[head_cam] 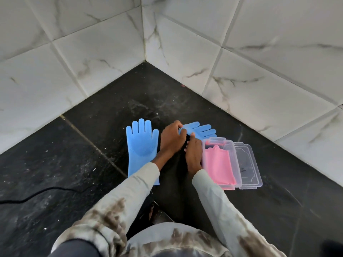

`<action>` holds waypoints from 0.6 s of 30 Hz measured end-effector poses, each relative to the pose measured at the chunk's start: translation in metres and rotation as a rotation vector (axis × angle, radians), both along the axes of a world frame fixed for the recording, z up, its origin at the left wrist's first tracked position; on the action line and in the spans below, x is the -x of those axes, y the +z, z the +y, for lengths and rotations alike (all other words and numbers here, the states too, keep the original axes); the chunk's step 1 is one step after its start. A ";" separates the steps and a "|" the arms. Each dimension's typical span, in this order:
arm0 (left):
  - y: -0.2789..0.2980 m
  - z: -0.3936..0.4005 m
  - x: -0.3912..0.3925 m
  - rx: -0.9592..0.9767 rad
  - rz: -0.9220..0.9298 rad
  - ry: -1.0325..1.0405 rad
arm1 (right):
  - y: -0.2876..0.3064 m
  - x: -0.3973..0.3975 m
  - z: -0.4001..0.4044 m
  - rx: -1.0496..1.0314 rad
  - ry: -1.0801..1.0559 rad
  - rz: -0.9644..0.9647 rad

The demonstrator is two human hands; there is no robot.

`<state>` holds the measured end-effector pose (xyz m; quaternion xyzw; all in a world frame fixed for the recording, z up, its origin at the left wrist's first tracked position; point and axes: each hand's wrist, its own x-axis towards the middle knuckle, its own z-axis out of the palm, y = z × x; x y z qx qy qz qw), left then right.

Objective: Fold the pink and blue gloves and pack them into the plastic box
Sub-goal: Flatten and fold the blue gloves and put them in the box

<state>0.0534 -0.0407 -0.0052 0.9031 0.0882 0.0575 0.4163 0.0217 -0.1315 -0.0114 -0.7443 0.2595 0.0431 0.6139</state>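
From the head camera, the person is sitting in a tiled corner, on a dark floor (pixel 74 182). The left hand (pixel 171 137) is curling its fingers around the thumb side of one blue glove (pixel 201 129), and the right hand (pixel 193 154) is pinching the same glove lower down, near its cuff, just beside the plastic box (pixel 233 165). The second blue glove (pixel 142 147) is lying flat and spread out to the left, partly under the left sleeve. The pink gloves (pixel 219 164) are already lying folded inside the box, and the clear lid (pixel 248 164) is resting beside it, touching it.

I think these gloves are light, soft and rubbery, so they are bending easily but are perhaps wanting to spring open again. It seems best to take hold at the cuff and at the fingers, fold them together, and keep pressing the fold flat while carrying it to the box.
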 end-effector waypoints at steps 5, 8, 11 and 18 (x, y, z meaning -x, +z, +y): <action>-0.014 0.026 0.032 -0.063 -0.004 -0.253 | -0.001 -0.025 0.010 -0.468 -0.113 0.170; -0.025 0.035 0.043 0.036 0.048 0.094 | -0.006 -0.027 0.007 -0.242 0.003 0.220; -0.024 0.046 0.041 0.112 0.241 0.314 | 0.004 -0.023 0.005 -0.263 0.086 0.108; -0.008 0.072 0.024 1.047 0.563 0.109 | 0.008 -0.023 -0.016 -0.262 0.308 0.060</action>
